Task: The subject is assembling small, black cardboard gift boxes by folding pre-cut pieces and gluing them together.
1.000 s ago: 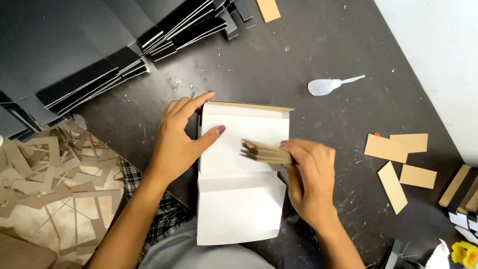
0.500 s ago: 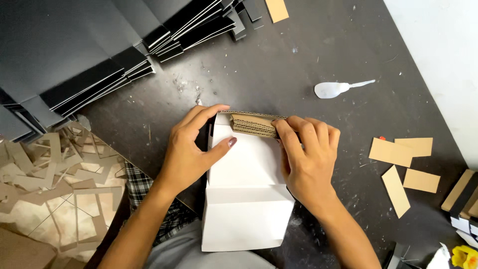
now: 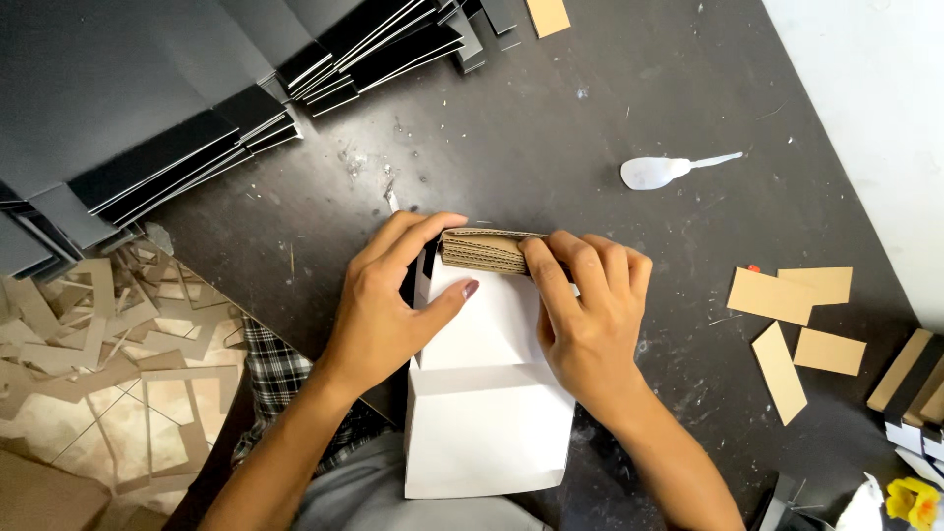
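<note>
A white folded card box blank point(image 3: 487, 403) lies flat on the dark table point(image 3: 551, 118) in front of me. My right hand point(image 3: 590, 315) grips a brown block of stacked corrugated cardboard point(image 3: 487, 251) and presses it along the blank's far edge. My left hand point(image 3: 393, 305) lies on the blank's left side, fingers curled over the far edge next to the block, thumb flat on the white surface.
Stacks of black boards point(image 3: 177, 108) fill the far left. Brown cardboard offcuts point(image 3: 108, 354) litter the floor at left. A white plastic spoon point(image 3: 669, 169) lies far right. Tan card rectangles point(image 3: 796, 315) sit at right, more black and tan pieces point(image 3: 914, 379) at the right edge.
My right hand carried the corrugated block from the blank's right side to its far edge. My left hand shifted its fingers up to that edge. The blank slid slightly towards me.
</note>
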